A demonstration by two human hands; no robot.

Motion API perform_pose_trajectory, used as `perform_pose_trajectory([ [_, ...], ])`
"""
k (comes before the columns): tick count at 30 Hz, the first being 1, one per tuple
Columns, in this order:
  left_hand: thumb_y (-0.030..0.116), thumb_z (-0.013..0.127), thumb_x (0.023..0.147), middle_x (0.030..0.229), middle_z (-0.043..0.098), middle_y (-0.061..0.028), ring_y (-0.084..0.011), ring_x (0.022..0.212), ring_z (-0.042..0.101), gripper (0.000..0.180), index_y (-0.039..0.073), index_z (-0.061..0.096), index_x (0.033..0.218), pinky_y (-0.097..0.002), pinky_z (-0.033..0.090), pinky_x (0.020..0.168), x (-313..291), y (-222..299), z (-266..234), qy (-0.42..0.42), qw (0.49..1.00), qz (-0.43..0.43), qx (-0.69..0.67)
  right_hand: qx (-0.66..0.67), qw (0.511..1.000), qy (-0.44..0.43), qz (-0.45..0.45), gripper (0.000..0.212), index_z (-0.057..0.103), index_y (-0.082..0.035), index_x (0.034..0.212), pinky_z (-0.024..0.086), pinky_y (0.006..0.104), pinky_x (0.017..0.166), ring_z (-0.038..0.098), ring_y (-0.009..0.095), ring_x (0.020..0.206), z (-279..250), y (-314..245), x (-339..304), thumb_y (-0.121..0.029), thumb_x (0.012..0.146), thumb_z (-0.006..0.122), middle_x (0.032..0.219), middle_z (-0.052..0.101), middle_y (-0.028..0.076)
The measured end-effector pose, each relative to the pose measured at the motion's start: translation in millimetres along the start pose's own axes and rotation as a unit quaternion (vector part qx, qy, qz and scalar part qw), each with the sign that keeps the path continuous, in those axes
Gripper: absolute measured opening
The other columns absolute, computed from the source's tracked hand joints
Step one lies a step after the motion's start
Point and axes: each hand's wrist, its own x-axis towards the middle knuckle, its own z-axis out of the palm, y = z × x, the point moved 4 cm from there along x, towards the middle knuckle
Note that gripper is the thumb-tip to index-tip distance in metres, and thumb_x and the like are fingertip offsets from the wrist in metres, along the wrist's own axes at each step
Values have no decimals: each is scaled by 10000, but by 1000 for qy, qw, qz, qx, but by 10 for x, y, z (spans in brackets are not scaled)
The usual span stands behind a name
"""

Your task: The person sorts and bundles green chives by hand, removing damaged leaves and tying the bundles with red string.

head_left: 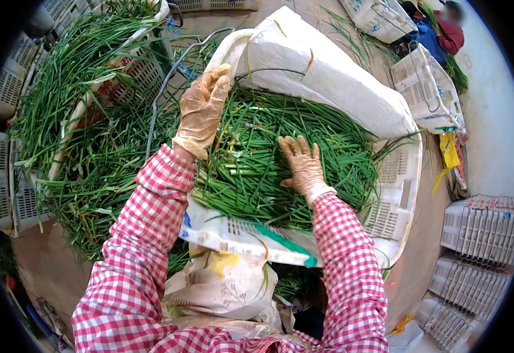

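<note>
A white plastic crate (407, 200) stands before me, heaped with cut garlic chives (257, 194). White liner sheeting (327, 65) folds over its far side. My left hand (201, 112), in a thin tan glove, is at the crate's far left corner, its fingers bent round the rim. On top of the chives lies my right hand (304, 167), gloved too, with spread fingers and nothing held. A green strip (283, 241) is on the near rim, below my right hand.
Loose chives (92, 194) spill around another crate (136, 76) at left, beside a bent metal rod (160, 103). Stacked crates (483, 229) stand at right. At the far right, a person (445, 35) is next to an upright crate (424, 88). A pale bag (227, 288) lies near me.
</note>
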Motion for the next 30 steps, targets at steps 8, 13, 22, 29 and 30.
perform_pose_trajectory([
  [8,153,580,923,1103,600,-59,-101,934,569,337,-41,529,1194,-229,466,832,117,20,-108,35,996,-46,-66,124,988,52,-71,764,426,-170,1341,273,482,1076,526,252,1119,253,139,321,-215,670,789,1159,578,95],
  [13,170,573,926,1113,608,-75,-121,980,569,347,-44,536,1196,-251,458,873,122,18,-147,42,997,-33,-59,84,979,183,-43,323,643,-106,1035,429,429,893,605,271,873,-79,420,650,-143,725,725,837,637,105],
  [22,115,574,919,1138,597,-92,-134,1016,559,344,-48,520,1217,-252,435,910,80,88,-96,39,993,-59,-96,-12,992,127,3,1067,202,-160,1454,252,431,1109,277,300,1355,-271,642,1088,-283,605,837,1444,331,125],
  [29,114,583,915,1147,593,-100,-127,1019,562,359,-53,511,1225,-243,443,902,101,131,-100,26,998,-56,-32,114,987,84,80,1054,325,-38,1383,357,402,1052,388,345,1284,-204,929,1357,-377,546,868,1361,435,188],
  [30,116,584,915,1145,594,-99,-126,1018,562,359,-53,512,1224,-240,442,900,103,121,-79,21,998,-56,-20,132,984,51,109,1046,335,-34,1377,360,401,1048,392,349,1282,-171,915,1396,-385,549,868,1367,429,192],
])
